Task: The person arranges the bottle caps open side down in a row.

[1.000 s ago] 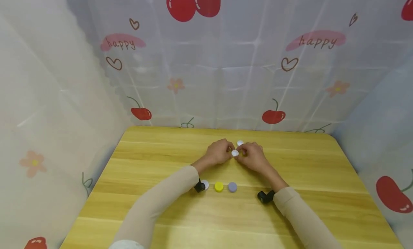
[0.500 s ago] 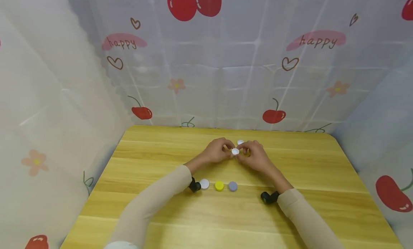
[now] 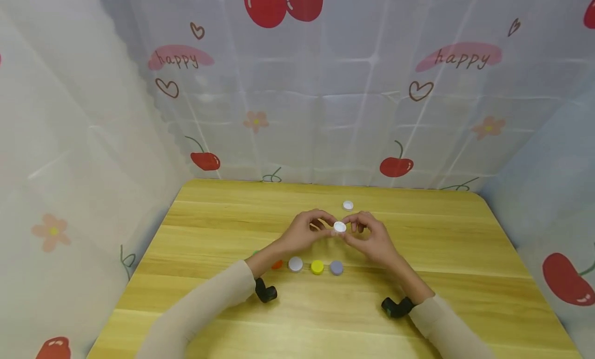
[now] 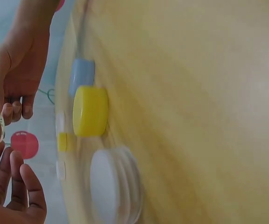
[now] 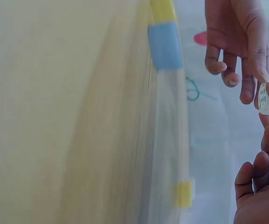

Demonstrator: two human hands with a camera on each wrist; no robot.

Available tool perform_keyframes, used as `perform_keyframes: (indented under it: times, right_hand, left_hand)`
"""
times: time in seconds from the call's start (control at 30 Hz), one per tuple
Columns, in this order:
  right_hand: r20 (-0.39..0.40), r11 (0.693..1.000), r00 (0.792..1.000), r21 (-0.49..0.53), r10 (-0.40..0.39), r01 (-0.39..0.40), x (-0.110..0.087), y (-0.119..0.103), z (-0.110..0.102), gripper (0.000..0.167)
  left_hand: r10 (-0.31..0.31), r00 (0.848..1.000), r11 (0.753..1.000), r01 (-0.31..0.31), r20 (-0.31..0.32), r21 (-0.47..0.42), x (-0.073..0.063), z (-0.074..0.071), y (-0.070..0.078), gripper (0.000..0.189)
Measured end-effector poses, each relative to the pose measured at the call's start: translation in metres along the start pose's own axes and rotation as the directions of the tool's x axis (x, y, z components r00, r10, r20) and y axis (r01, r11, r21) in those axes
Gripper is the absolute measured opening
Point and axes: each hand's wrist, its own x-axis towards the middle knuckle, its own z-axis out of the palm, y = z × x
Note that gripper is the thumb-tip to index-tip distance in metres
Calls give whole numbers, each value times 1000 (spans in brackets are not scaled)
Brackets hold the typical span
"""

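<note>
A small white bottle cap (image 3: pixel 340 227) is held between both hands above the table. My left hand (image 3: pixel 302 232) pinches its left side, thumb and forefinger at the rim. From the right, my right hand (image 3: pixel 374 240) has thumb and forefinger at the same cap. Green marks show on the cap (image 5: pixel 266 100) in the right wrist view. Below the hands a white cap (image 3: pixel 295 264), a yellow cap (image 3: pixel 317 267) and a purple cap (image 3: pixel 337 267) lie in a row. An orange cap (image 3: pixel 277 264) peeks out beside my left wrist, mostly hidden.
Farther back lies another white cap (image 3: pixel 348 205); a small yellow cap (image 4: pixel 62 142) shows at the far side in the left wrist view. The wooden table (image 3: pixel 209 219) ends at a printed curtain (image 3: pixel 316 116), which also hangs at both sides.
Both hands have come a little nearer with the white cap, and their wrists have spread apart. The far white cap and the orange cap have come into view.
</note>
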Motion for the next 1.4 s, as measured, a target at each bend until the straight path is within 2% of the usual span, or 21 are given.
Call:
perform_keyframes:
  times: [0.1, 0.33, 0.53, 0.67, 0.77, 0.9, 0.97, 1.07, 1.2, 1.4]
  right_hand:
    - [-12, 999, 999, 21, -45, 45, -7, -9, 3, 26]
    - [-21, 991, 991, 14, -134, 134, -21, -23, 9, 31]
    - [-11, 989, 989, 7, -149, 149, -25, -25, 9, 31]
    - [-2, 983, 983, -10, -185, 185, -26, -25, 9, 33]
    - [4, 976, 976, -15, -219, 219, -27, -27, 9, 35]
    - [16, 968, 968, -20, -249, 249, -28, -28, 10, 36]
    - [32, 966, 966, -29, -256, 257, -29, -28, 10, 37]
    - [64, 966, 966, -42, -252, 255, -30, -30, 10, 38]
    - [92, 968, 967, -60, -236, 242, -31, -32, 9, 36]
    - [99, 966, 966, -76, -238, 246, -31, -30, 9, 37]
  left_hand:
    - [16, 1000, 999, -17, -17, -42, -12, 4, 2, 23]
    - [-13, 999, 995, 9, -43, -100, -38, 11, 10, 19]
    - [-23, 1000, 987, 20, -16, -157, -45, 12, 12, 18]
    - [-71, 997, 977, 73, 18, -198, -45, 10, 12, 20]
    - [-151, 987, 954, 159, 52, -254, -44, 9, 11, 22]
    - [-264, 958, 898, 287, 115, -334, -43, 7, 8, 23]
    - [-300, 941, 870, 338, 158, -359, -43, 6, 8, 21]
    - [-315, 922, 842, 381, 225, -382, -45, 3, 7, 19]
    - [-294, 918, 843, 380, 265, -381, -46, 1, 5, 19]
    - [-275, 932, 864, 348, 239, -363, -47, 2, 5, 21]
